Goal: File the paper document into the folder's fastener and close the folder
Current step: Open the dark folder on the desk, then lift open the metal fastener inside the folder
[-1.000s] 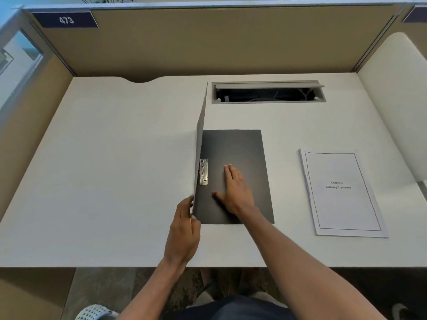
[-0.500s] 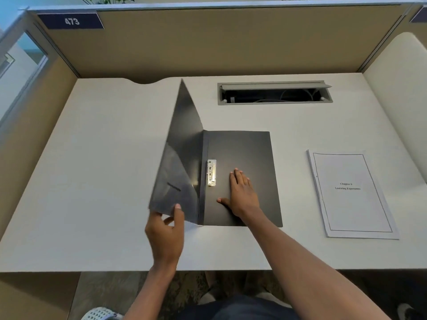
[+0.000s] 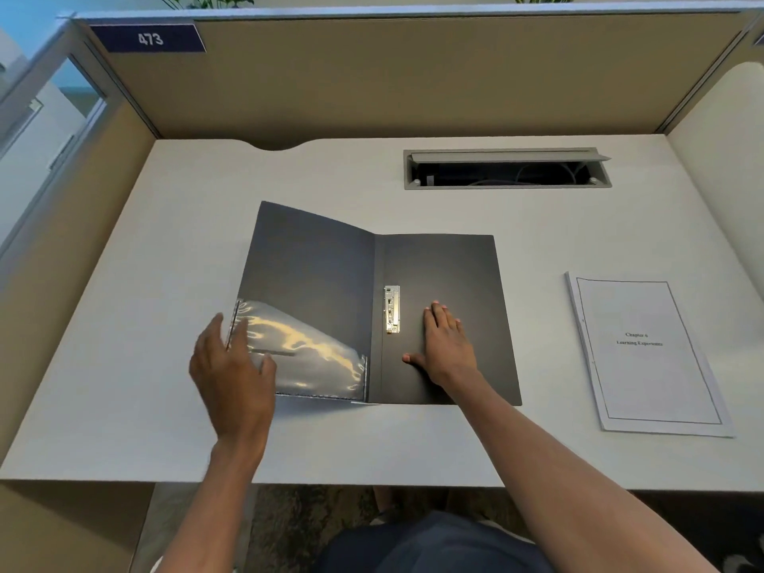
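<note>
Head view
Folders: one dark folder (image 3: 438, 279) is lying open on the white desk (image 3: 124, 324), spine running away from the person; its right cover is sitting flat, while its left cover (image 3: 306, 262) is tilting up a little off the desk.
Pockets: one clear plastic pocket (image 3: 314, 357) is sitting in the lower part of the left cover's inner face, catching bright reflections.
Fasteners: one metal fastener (image 3: 391, 309) is lying on the right cover just beside the spine, with no paper on it.
Paper documents: one paper document (image 3: 645, 353) with a printed title is lying flat on the desk, well apart from the folder on its right and not yet filed.
Hands: two are showing.
Left hand: the left hand (image 3: 233, 374) is spreading loosely at the outer lower edge of the left cover, fingers curving around that edge and thumb resting on the pocket; whether it is actually pinching the cover I cannot tell.
Right hand: the right hand (image 3: 446, 349) is pressing flat, fingers together and thumb out, on the right cover just right of the fastener, gripping nothing.
Cable slots: one grey cable slot (image 3: 506, 169) is sitting open at the back of the desk.
Number plates: one blue plate (image 3: 149, 38) reading 473 is hanging on the partition.
</note>
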Demonstrator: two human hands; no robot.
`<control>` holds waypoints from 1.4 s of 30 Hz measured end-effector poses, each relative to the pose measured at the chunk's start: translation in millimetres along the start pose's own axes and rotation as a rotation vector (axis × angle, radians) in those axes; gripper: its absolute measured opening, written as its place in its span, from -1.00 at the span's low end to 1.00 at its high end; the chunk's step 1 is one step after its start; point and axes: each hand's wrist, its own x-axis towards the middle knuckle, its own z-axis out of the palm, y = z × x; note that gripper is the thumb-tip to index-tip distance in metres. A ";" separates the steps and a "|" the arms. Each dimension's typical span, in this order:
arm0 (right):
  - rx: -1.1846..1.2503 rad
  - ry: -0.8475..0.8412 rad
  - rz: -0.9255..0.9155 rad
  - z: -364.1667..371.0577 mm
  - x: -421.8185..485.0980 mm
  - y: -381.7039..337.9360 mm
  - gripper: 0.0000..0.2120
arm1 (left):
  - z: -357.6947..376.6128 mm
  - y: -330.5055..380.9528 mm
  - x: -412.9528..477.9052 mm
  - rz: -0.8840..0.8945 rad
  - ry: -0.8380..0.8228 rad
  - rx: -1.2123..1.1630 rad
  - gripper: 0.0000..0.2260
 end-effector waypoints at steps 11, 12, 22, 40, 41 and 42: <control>-0.002 -0.010 0.006 0.3 0.5 -1.9 0.00 | 84.3 74.8 1.1 0.166 -0.458 0.078 -0.20; -0.005 -0.007 0.006 0.5 0.3 -2.5 0.00 | 88.3 82.7 2.5 0.161 -0.494 0.105 -0.17; 0.015 0.032 -0.058 -5.8 4.1 -0.5 -0.01 | 119.1 117.9 11.9 0.055 -0.671 0.202 0.03; 0.181 0.164 0.141 -1.8 31.1 -44.1 -0.29 | 129.1 119.8 17.3 -0.036 -0.707 0.066 -0.14; 0.174 0.169 0.143 -1.0 31.2 -44.8 -0.29 | 128.9 121.2 17.8 -0.043 -0.706 0.068 -0.16; 0.166 0.171 0.145 -0.6 31.5 -45.5 -0.28 | 129.1 122.4 18.2 -0.047 -0.708 0.073 -0.17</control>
